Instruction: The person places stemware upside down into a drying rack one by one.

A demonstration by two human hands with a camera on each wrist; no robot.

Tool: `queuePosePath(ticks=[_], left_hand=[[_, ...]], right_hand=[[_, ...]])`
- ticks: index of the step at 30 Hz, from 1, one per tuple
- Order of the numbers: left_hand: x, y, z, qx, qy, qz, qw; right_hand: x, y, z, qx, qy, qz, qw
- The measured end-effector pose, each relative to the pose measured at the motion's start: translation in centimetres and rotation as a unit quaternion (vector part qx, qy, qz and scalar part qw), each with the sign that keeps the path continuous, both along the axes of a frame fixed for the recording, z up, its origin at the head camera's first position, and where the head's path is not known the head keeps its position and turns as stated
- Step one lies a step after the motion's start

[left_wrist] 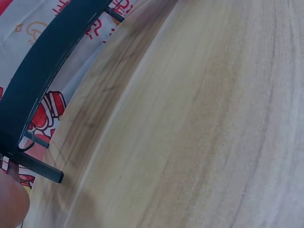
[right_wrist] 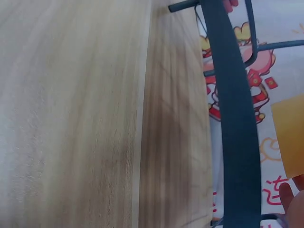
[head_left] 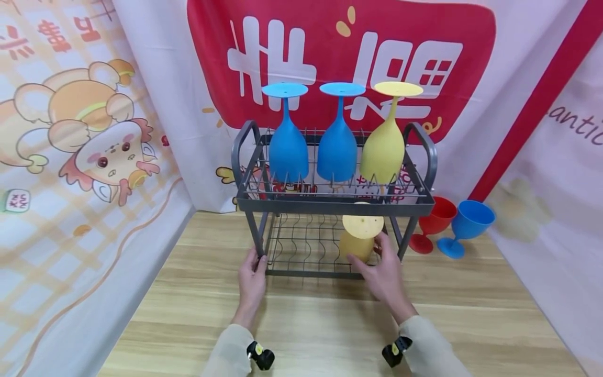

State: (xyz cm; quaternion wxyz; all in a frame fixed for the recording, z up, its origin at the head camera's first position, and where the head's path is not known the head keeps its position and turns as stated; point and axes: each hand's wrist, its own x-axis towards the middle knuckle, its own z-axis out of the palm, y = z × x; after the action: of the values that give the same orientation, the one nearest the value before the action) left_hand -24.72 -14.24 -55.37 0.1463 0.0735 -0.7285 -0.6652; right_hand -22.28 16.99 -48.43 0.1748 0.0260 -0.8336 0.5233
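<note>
A dark grey two-tier rack stands on the wooden table. At the right end of its lower shelf, my right hand grips an upside-down yellow goblet by the bowl, thumb in front and fingers behind. The goblet's round foot faces up, partly under the upper shelf's front rail. In the right wrist view the bowl shows at the right edge, with fingertips beneath it. My left hand holds the rack's front left post near the bottom, and a finger shows beside the frame in the left wrist view.
Along the upper shelf, two blue goblets and a yellow goblet stand upside down. Right of the rack, a red goblet and a blue goblet stand upright on the table. Printed cloth hangs behind and at both sides.
</note>
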Motion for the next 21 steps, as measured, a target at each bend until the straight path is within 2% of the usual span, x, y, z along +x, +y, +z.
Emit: queuePosePath(ticks=[10,17,21], left_hand=[[0.1,0.2,-0.2,0.005,0.009,0.002,0.9999],[0.1,0.3,-0.3,0.009,0.011,0.005,0.9999],[0.0,0.2,-0.3,0.005,0.005,0.007,0.9999]], right_hand=[[-2.5,0.4,-0.8,-0.017,-0.014,-0.009,1.0],[-3.9,0.6,-1.6,-0.036,-0.066,-0.033,0.997],[-4.6,0.5,-2.1,-0.04,-0.078,-0.041,0.995]])
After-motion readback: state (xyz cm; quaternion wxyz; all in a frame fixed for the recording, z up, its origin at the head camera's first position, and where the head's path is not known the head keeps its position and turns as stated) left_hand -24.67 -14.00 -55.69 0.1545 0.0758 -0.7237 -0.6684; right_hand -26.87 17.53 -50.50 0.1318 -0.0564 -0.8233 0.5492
